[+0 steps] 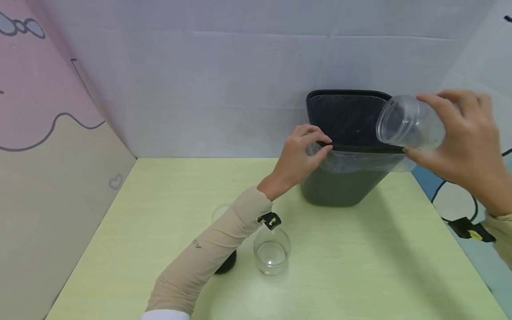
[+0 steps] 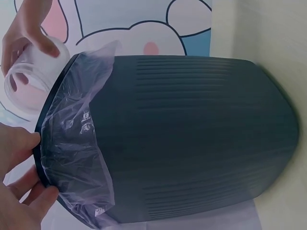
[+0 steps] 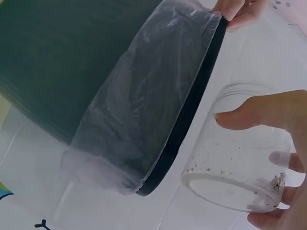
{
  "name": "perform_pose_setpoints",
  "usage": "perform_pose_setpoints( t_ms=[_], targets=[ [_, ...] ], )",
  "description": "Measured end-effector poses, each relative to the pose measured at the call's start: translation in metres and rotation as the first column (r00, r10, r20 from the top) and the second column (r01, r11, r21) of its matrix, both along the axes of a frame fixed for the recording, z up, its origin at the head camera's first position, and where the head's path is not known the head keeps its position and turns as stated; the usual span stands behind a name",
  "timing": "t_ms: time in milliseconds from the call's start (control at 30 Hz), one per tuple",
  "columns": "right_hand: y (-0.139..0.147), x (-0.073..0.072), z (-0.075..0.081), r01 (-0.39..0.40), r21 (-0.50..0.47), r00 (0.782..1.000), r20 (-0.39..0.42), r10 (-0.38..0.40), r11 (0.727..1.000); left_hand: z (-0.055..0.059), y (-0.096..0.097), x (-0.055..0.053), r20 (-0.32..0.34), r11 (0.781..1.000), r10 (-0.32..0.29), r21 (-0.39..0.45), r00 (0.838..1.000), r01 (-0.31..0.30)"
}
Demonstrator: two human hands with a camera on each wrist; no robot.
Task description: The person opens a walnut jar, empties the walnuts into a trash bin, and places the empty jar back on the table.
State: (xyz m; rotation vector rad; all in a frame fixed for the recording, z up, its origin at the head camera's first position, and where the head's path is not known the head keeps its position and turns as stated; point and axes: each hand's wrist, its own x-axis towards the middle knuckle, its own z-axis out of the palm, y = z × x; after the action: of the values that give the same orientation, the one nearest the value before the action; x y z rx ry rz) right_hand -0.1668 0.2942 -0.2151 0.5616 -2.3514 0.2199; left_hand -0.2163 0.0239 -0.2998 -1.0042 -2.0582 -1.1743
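Observation:
A dark grey trash bin [image 1: 336, 189] stands at the back right of the table, a clear plastic liner [image 1: 356, 162] folded over its black rim [image 2: 48, 108]. My left hand [image 1: 302, 149] pinches the near rim at its left side, thumb and fingers on either side of the edge. In my right hand [image 1: 466, 133] I grip a clear jar [image 1: 431, 126], tipped onto its side with its open mouth over the right part of the bin. Small dark specks [image 3: 277, 183] cling inside the jar, mostly near its base, as the right wrist view shows.
On the pale table [image 1: 168, 191], an open clear glass container [image 1: 272, 258] stands just right of my left forearm. A round black object [image 1: 228, 263] and a clear rim [image 1: 218, 212] are partly hidden by the forearm. A dark cable [image 1: 476, 206] hangs beyond the right edge.

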Motion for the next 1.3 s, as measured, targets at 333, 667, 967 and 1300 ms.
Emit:
perform_pose_setpoints(
  t_ms=[333,667,967,1300],
  targets=[
    [-0.009,0.019,-0.007,-0.039,-0.199,0.995,0.079,0.055,0.979,0.006,-0.003,-0.001,0.033,1.0,-0.004,-0.02,0.999,0.005],
    [-0.017,0.034,-0.017,-0.082,-0.236,0.989,0.101,0.108,0.968,0.012,-0.005,-0.002,0.062,0.999,0.004,-0.048,0.998,-0.001],
    [-0.022,0.043,-0.034,-0.092,-0.426,0.951,0.229,0.206,0.9,0.013,-0.006,-0.004,0.066,0.998,-0.014,-0.053,0.998,0.018],
    [-0.031,0.046,-0.05,-0.115,-0.524,0.876,0.348,0.335,0.844,0.013,-0.006,-0.004,0.066,0.998,-0.02,-0.051,0.998,0.023]
  ],
)
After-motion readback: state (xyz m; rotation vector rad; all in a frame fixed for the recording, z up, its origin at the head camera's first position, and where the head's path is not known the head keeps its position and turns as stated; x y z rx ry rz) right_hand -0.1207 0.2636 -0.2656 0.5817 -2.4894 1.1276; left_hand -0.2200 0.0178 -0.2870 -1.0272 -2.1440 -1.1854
